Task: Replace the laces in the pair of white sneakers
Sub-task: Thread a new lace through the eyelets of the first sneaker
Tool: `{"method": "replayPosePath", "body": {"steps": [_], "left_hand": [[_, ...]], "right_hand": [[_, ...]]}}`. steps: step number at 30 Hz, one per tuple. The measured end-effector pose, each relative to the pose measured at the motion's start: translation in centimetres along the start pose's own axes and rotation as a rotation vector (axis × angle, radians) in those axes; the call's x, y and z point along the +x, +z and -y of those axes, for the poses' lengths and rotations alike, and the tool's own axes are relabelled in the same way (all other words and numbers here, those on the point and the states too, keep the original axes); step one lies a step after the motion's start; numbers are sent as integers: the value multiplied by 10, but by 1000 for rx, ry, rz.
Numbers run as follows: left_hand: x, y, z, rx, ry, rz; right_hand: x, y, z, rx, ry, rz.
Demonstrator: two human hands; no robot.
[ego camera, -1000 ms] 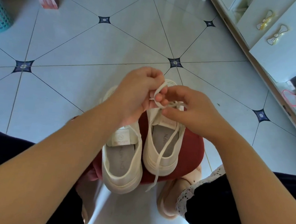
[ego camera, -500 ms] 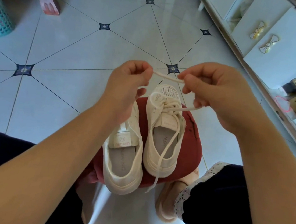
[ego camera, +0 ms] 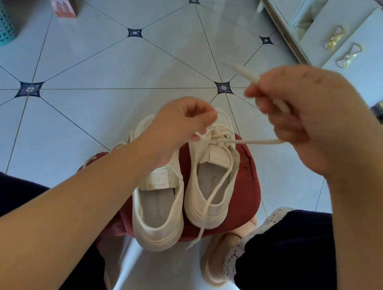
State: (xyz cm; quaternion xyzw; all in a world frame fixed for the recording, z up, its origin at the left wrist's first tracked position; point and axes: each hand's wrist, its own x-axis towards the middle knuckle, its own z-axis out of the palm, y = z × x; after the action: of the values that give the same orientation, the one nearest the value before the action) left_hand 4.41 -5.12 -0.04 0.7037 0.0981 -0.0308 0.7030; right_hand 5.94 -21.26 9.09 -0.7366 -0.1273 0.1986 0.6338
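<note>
My right hand (ego camera: 311, 119) is raised, up and to the right of the shoes, blurred, its back toward me and its fingers curled tight round the lace (ego camera: 257, 141). The lace runs taut from the top eyelets of the sneaker on the right (ego camera: 206, 193) across to the underside of that fist, and its tip pokes out from the top of my grip, pointing away to the left. My left hand (ego camera: 183, 122) sits lower, forearm reaching in from the lower left, knuckles up. Its fingers are curled in over the toe-end lacing of that same sneaker, with thumb and forefinger drawn together. Whether they pinch a strand there I cannot tell. The other end of the lace lies slack down through the shoe's opening and hangs off past the heel. The second sneaker (ego camera: 157, 214) stands just beside it on the left, touching it, both heels toward me, on a red seat (ego camera: 247, 188).
</note>
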Motion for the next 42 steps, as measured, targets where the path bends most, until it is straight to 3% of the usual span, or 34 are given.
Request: {"method": "replayPosePath", "body": {"steps": [3, 5, 8, 14, 17, 22, 34, 39, 42], "left_hand": [[2, 6, 20, 370, -84, 17], [1, 8, 27, 593, -45, 52], [5, 6, 30, 686, -3, 10], [5, -3, 29, 167, -263, -36], [5, -5, 29, 32, -320, -17], [5, -6, 30, -9, -329, -7], [7, -7, 28, 19, -335, -4], [6, -13, 26, -116, -326, 108], [5, -9, 28, -78, -309, 51]], "right_hand": [[-1, -1, -9, -205, 171, 91], [1, 0, -19, -416, 169, 19], [8, 1, -35, -582, 169, -57], [15, 1, -49, -629, 139, -133], [21, 10, -64, -761, 145, -147], [32, 26, -90, -926, 99, -189], [33, 34, -110, -1001, -47, -265], [36, 37, -113, -997, -55, -251], [38, 39, -113, -952, -50, -247]]}}
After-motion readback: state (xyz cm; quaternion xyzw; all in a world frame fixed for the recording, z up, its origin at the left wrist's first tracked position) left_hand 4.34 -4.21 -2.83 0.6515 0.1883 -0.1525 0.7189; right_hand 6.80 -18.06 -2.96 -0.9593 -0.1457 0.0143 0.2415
